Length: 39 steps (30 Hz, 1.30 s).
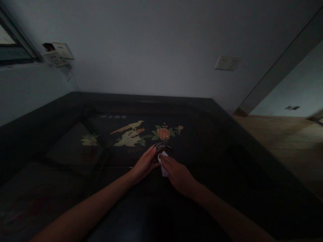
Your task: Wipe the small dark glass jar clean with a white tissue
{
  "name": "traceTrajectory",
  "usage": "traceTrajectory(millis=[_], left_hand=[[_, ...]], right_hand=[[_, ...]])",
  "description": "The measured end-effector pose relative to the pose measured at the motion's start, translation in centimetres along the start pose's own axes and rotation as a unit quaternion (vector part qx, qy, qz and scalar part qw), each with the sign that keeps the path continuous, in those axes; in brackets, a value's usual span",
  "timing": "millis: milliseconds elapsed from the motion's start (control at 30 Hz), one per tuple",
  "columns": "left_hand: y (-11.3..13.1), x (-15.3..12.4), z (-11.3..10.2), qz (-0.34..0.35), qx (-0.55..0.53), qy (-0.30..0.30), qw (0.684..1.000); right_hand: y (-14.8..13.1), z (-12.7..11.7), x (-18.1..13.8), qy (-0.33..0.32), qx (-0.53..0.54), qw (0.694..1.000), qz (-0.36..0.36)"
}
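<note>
A small, dark, shiny object with a curved rim point(163, 147) is in front of me, near the middle of the view; the dim light hides its exact kind. The fingers of my left hand point(144, 164) are closed on its left side. My right hand point(180, 176) pinches a folded white tissue or cloth point(164, 170) and presses it against the near side of that object. Part of the white piece hangs below my right fingers. Both hands are over a dark, glossy tabletop point(202, 141).
The tabletop carries a bird picture point(130, 134) and a pink flower picture point(163, 133). Behind it rises a pale wall with a double socket point(227, 63). More sockets point(59, 55) are at the left corner, by a window point(15, 47). Wooden flooring point(272, 131) lies right.
</note>
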<state>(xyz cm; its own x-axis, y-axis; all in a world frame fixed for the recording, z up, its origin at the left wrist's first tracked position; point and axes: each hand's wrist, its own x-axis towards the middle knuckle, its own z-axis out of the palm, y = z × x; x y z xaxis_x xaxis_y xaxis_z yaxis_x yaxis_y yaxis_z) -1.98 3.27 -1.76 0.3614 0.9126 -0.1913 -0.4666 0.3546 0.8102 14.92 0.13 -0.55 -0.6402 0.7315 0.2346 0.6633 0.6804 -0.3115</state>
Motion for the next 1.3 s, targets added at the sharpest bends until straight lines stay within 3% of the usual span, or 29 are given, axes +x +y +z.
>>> traceTrajectory(millis=[167,333,433,567,667,733,900,1067,1300], left_hand=[[-0.3,0.2,-0.3,0.004,-0.012,-0.021,1.0],[-0.4,0.2,-0.2,0.009,-0.01,-0.025,1.0],[-0.2,0.1,-0.1,0.0,-0.002,-0.019,1.0],[0.0,0.0,0.0,-0.009,0.011,-0.01,1.0],[0.0,0.0,0.0,-0.003,0.014,-0.001,1.0],[0.0,0.0,0.0,-0.001,0.009,0.005,1.0],[-0.1,0.2,-0.2,-0.004,-0.004,0.004,1.0],[0.0,0.2,-0.1,0.007,-0.025,-0.02,0.999],[0.1,0.1,0.0,0.0,-0.025,-0.011,1.0]], right_hand=[[0.2,-1.0,0.1,0.01,-0.176,0.984,-0.004],[-0.5,-0.6,0.1,0.006,-0.206,0.978,0.03],[-0.6,0.0,0.0,0.013,-0.158,0.986,0.044],[-0.6,0.4,-0.1,0.03,0.021,0.998,0.046],[-0.7,0.8,-0.1,0.063,0.155,0.984,0.061],[-0.7,1.1,0.0,0.079,0.185,0.977,0.07],[-0.1,0.7,0.1,0.027,0.022,0.999,0.029],[0.6,-0.5,0.2,0.03,-0.161,0.986,-0.01],[0.0,0.1,0.1,0.027,-0.182,0.983,0.014]])
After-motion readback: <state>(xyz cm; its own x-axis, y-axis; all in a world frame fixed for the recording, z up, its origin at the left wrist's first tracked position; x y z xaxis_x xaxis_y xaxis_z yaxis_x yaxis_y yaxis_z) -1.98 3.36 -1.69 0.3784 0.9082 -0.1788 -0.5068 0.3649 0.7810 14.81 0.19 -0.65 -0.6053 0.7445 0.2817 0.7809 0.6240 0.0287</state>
